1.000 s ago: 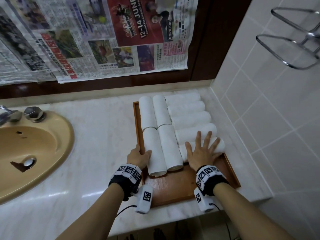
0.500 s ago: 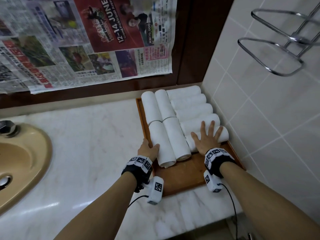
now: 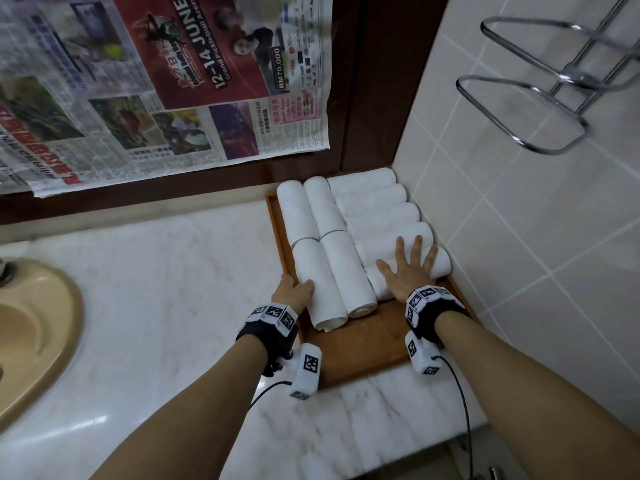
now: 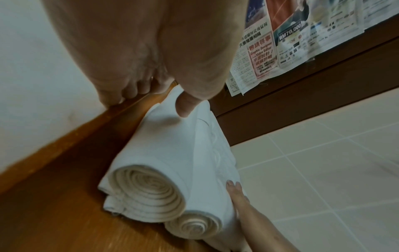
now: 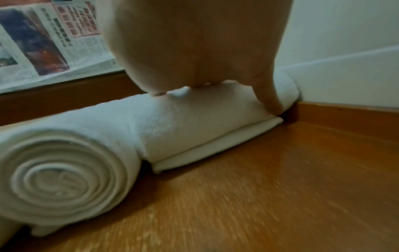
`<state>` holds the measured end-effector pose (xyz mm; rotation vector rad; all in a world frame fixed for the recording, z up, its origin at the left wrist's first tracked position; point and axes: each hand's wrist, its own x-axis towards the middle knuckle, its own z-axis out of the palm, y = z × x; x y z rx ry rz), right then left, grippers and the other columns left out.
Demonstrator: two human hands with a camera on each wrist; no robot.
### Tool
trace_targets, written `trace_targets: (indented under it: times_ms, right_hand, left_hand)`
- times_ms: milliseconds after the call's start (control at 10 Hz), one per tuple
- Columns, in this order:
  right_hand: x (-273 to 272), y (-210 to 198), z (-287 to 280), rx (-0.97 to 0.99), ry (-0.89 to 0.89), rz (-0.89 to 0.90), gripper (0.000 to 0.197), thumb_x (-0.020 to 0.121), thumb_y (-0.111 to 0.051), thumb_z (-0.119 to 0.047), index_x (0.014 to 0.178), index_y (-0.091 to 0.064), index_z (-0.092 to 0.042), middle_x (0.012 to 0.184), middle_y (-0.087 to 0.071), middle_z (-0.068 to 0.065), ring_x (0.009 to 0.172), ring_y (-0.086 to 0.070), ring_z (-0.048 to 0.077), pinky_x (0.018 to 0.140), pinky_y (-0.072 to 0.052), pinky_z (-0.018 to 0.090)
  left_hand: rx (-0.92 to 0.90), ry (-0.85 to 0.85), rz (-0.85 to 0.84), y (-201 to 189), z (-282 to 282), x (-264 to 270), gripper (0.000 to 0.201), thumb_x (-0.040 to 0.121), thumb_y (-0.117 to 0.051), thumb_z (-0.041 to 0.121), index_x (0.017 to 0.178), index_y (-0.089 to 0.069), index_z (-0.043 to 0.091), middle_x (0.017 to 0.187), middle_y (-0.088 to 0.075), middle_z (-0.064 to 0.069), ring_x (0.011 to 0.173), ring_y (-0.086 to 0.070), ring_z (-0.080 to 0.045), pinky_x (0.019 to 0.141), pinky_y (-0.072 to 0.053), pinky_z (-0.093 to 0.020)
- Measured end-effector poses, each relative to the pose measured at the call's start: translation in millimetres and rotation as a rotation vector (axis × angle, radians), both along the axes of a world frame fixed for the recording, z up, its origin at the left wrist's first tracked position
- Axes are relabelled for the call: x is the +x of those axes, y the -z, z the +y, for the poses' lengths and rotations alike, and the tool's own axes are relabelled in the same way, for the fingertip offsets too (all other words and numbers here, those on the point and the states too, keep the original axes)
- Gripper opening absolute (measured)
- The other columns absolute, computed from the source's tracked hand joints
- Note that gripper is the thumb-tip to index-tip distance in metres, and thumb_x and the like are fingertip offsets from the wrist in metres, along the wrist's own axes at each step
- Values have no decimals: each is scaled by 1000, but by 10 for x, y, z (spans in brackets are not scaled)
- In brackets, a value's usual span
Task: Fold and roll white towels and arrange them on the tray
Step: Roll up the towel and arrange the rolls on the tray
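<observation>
The right hand (image 3: pixel 407 271) lay flat, fingers spread, on the nearest crosswise towel roll (image 3: pixel 440 263) in the wooden tray (image 3: pixel 374 341), while the left hand (image 3: pixel 292 292) gripped the tray's left rim, thumb on the lengthwise roll (image 3: pixel 318 285) beside it.

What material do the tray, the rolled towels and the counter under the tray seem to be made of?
Tray: probably wood with a smooth, slightly glossy finish; orange-brown with grain streaks in the right wrist view.
Rolled towels: white terry cloth, likely cotton; nubby pile and spiral layers at the roll ends.
Counter: polished marble or a marble-look stone; pale with faint veins and light reflections.
</observation>
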<state>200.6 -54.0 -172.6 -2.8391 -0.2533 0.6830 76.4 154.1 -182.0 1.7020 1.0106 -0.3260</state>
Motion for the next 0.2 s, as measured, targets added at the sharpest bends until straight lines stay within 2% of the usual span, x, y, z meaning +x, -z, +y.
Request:
trace_targets:
  times_ms: [100,200]
  right_hand:
    - [-87,-116,45,-51,30,24,74,95,-21,-66,153,12,-32,157,30,1,142,29,34,114,-1,65]
    - [-188,-187,112,-44,23,-9,72,96,-22,-64,154,7,-31,158,28,2,143,27,32,112,2,67]
  left_hand:
    - [41,103,42,-52,76,10,67,99,-47,32,152,-18,5,149,-38,-18,131,-43,-36,103,-40,-38]
    - [99,133,36,-139,117,-28,53,99,-47,29,146,-35,5,142,-47,-16,121,-51,-33,93,-45,-35]
